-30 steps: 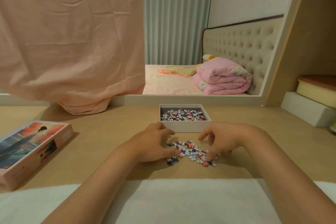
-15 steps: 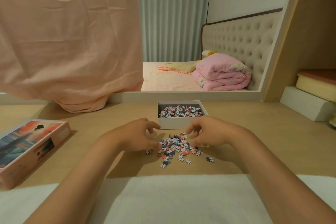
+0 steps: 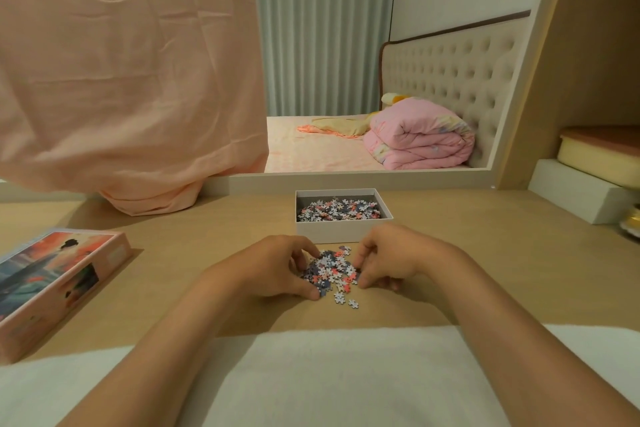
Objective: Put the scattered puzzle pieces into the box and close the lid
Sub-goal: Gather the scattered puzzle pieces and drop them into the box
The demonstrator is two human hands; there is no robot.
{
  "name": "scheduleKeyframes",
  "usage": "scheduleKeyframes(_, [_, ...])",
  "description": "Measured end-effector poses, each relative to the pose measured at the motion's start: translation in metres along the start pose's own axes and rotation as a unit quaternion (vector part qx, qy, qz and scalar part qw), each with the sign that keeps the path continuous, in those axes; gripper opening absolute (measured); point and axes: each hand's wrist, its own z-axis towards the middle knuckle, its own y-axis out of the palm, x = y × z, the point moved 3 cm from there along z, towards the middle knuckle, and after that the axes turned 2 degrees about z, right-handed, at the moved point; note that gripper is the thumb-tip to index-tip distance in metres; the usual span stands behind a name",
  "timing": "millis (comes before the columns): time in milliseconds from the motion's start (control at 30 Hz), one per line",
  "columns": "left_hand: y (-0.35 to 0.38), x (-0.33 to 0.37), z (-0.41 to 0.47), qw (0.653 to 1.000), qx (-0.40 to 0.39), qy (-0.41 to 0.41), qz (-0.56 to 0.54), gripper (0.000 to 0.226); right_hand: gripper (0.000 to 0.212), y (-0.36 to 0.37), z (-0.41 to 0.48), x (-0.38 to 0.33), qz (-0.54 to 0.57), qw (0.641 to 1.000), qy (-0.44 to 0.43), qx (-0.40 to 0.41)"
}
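Observation:
A small heap of pink, white and dark blue puzzle pieces [image 3: 330,270] lies on the wooden table just in front of the open white box [image 3: 343,233], which holds several more pieces. My left hand [image 3: 273,270] cups the heap from the left and my right hand [image 3: 391,260] from the right, with curled fingers pressing into it from both sides. Two or three stray pieces [image 3: 346,301] lie just below the heap. The box lid [image 3: 52,282], printed with a picture, rests on the table at the far left.
A peach cloth [image 3: 131,80] hangs over the back left of the table. A mirror behind the box reflects a bed. A white block [image 3: 575,196] with a yellow container sits at the right. A white towel [image 3: 329,381] covers the near edge.
Both hands have drawn closer together and toward the box, sweeping the spread pieces into a tighter heap between them. The view has tilted slightly.

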Motion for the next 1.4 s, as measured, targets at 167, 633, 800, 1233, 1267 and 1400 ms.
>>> scheduleKeyframes(167, [-0.011, -0.011, -0.003, 0.999, 0.039, -0.009, -0.001, 0.071, 0.039, 0.003, 0.003, -0.010, -0.032, 0.994, -0.073, 0.077])
scheduleKeyframes(633, [0.010, -0.003, 0.012, 0.994, 0.061, 0.061, 0.073, 0.046, 0.044, 0.026, 0.027, -0.023, -0.153, 0.978, -0.120, 0.069])
scheduleKeyframes(800, [0.008, -0.002, 0.011, 0.989, 0.113, 0.075, 0.066, 0.035, 0.029, 0.023, 0.025, -0.024, -0.095, 0.983, -0.112, 0.110])
scheduleKeyframes(1233, [0.006, -0.011, 0.013, 0.982, 0.162, 0.034, -0.087, 0.016, 0.012, 0.022, 0.029, -0.025, 0.029, 0.981, -0.115, 0.151])
scheduleKeyframes(1267, [0.005, -0.011, 0.014, 0.981, 0.162, 0.033, -0.103, 0.015, 0.013, 0.020, 0.029, -0.025, 0.052, 0.980, -0.117, 0.150])
scheduleKeyframes(1400, [-0.006, -0.005, 0.017, 0.957, 0.183, 0.032, -0.224, 0.013, 0.015, -0.002, 0.028, -0.025, 0.136, 0.967, -0.130, 0.172])
